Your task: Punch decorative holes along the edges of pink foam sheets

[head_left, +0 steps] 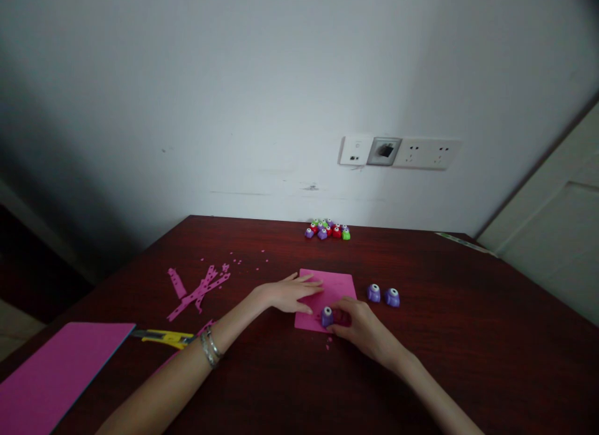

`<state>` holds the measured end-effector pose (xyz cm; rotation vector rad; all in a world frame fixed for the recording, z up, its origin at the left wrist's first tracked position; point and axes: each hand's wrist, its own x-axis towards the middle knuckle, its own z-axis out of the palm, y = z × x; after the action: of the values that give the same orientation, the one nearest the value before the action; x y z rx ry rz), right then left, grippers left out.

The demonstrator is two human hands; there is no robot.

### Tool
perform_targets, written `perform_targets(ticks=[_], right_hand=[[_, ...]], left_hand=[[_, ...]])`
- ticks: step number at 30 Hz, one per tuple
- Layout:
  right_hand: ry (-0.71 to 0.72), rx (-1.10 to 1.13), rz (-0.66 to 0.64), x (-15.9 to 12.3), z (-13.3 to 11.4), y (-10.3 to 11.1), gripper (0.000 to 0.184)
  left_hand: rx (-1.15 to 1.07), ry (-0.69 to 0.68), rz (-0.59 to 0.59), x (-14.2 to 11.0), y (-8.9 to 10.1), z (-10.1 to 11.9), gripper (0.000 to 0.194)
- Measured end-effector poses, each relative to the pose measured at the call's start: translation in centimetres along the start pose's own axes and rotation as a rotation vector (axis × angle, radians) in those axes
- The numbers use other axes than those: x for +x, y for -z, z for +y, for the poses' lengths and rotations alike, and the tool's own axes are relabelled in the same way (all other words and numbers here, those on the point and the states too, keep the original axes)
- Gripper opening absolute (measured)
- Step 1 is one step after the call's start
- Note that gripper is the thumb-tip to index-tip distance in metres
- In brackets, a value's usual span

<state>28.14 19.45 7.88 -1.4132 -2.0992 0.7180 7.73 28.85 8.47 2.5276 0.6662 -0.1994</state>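
Note:
A pink sheet of paper (pixel 330 285) lies on the dark red table. My left hand (pixel 294 293) rests on its left side, palm down with fingers spread. My right hand (pixel 359 321) grips a small purple paper punch (pixel 326 317) with a white top and dark dot, at the sheet's near edge. Part of the punch is hidden by the fingers. Just right of the sheet stand two similar purple punches, one nearer (pixel 373 293) and one farther right (pixel 392 297). Tiny pink paper bits (pixel 329 341) lie below the sheet.
Several coloured punches (pixel 327 229) cluster by the wall. Pink paper strips (pixel 201 291) with holes and scattered bits lie at left. A yellow utility knife (pixel 168 338) sits beside a large pink sheet (pixel 60 372), partly behind my left forearm. Wall sockets (pixel 427 154) are above.

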Motion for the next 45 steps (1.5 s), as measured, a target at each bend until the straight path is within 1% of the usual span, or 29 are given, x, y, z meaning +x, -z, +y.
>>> perform_targets(ticks=[5,6,8,10,11,13,15,17,19,20,23,25,30,35,37,42,45], right_hand=[[0.002,-0.028,0.006,0.0,0.3,-0.2,0.006],[-0.001,-0.029,0.004,0.0,0.4,-0.1,0.010],[-0.026,-0.013,0.015,0.1,0.6,0.2,0.024],[-0.079,0.011,0.048,0.3,0.8,0.9,0.036],[-0.117,0.020,0.073,0.5,0.9,1.3,0.037],[-0.203,0.032,0.092,1.0,0.9,2.1,0.031],[-0.293,0.089,0.019,1.6,0.8,2.7,0.029],[-0.361,0.171,-0.119,2.1,0.6,2.9,0.036],[-0.400,0.227,-0.237,2.6,0.4,2.7,0.041],[-0.409,0.235,-0.269,2.8,0.4,2.5,0.043],[-0.412,0.244,-0.311,3.1,0.4,1.8,0.046],[-0.403,0.248,-0.325,3.2,0.6,1.4,0.047],[-0.379,0.241,-0.348,3.3,1.3,1.0,0.048],[-0.378,0.212,-0.386,3.5,1.3,1.0,0.046],[-0.378,0.202,-0.411,3.7,1.2,1.1,0.045],[-0.382,0.182,-0.511,4.2,1.3,1.5,0.047],[-0.386,0.176,-0.569,4.4,1.4,1.5,0.049]], left_hand=[[0.006,-0.002,0.005,0.1,0.1,0.2,0.066],[0.004,-0.004,0.012,0.0,0.2,0.3,0.067],[-0.016,-0.012,0.054,-0.1,0.6,0.6,0.068],[-0.066,-0.029,0.147,-0.4,1.3,0.8,0.064],[-0.096,-0.038,0.214,-0.6,1.8,1.0,0.059],[-0.156,-0.042,0.356,-0.7,2.6,1.2,0.045],[-0.216,-0.015,0.455,-0.7,3.2,1.4,0.034],[-0.285,0.028,0.473,-0.3,3.5,1.5,0.031],[-0.378,0.076,0.418,0.3,3.3,1.5,0.033],[-0.435,0.098,0.374,0.6,3.1,1.4,0.035],[-0.599,0.151,0.227,1.2,2.7,1.3,0.041],[-0.653,0.169,0.154,1.4,2.6,1.4,0.043],[-0.666,0.217,-0.001,1.4,2.9,2.3,0.047],[-0.681,0.255,-0.176,2.2,2.6,2.9,0.049],[-0.684,0.275,-0.233,2.7,2.4,2.8,0.048],[-0.701,0.340,-0.305,3.6,2.0,1.9,0.045],[-0.728,0.379,-0.386,4.0,1.9,1.3,0.046]])
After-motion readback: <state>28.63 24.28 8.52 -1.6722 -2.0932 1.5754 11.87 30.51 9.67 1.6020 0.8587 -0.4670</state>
